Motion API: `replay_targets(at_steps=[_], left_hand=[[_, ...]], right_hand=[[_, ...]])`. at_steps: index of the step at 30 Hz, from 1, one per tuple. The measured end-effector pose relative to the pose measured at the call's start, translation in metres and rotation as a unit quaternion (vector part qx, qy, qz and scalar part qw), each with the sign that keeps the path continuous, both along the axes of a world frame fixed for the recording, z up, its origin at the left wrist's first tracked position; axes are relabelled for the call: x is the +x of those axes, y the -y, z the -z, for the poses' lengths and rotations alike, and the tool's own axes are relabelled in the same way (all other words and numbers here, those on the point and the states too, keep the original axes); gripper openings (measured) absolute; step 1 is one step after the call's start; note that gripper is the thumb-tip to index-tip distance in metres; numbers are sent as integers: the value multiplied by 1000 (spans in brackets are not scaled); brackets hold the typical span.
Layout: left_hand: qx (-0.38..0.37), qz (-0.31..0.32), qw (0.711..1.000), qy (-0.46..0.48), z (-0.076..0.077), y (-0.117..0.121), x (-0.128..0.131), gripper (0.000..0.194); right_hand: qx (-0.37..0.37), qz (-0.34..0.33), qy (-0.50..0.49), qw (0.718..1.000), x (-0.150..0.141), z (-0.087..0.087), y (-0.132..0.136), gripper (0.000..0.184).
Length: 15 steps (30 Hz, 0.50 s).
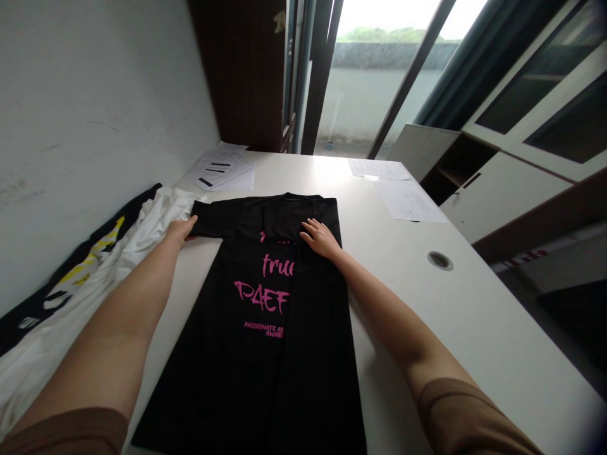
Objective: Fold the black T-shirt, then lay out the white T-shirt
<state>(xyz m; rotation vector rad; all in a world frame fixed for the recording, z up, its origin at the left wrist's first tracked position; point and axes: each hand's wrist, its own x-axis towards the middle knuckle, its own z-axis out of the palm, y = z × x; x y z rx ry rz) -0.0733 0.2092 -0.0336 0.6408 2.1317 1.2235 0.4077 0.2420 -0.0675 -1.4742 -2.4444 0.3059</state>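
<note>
A black T-shirt (246, 373) with pink lettering lies on the white table, its right side folded inward over part of the print. At the left, my left hand (183, 230) grips the end of the shirt's left sleeve, thumb on top and fingers mostly hidden beneath. My right hand (320, 237) rests flat, fingers apart, on the folded layer near the shirt's upper right corner. Close to my left hand lie a crumpled white garment (159, 215) and a dark garment with yellow print (90, 259).
The white table (398, 303) has a round cable hole (440, 261) on the right. Papers (222, 174) lie at its far left, and more sheets (408, 199) at the far right. A wall (95, 95) borders the left side; white cabinets (512, 196) stand beyond the right edge.
</note>
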Motion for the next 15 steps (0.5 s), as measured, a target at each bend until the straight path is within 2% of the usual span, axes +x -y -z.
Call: replay_targets(at_steps=[5,9,12,15], left_hand=[[4,0,1000,-26,-18,4,20,32],[30,29,998,-43,-36,8,47,35],[68,80,993,-58,-47,6,80,35],[106,161,979,-70,-52,2,126,34]], right_hand=[[22,-11,-6,1000,-2,-1,9,58],[19,-16,-37,999,0,-5,12,52],[23,-12,-88,996,4,-10,12,48],[17,-4,-134,991,4,-18,15,47]])
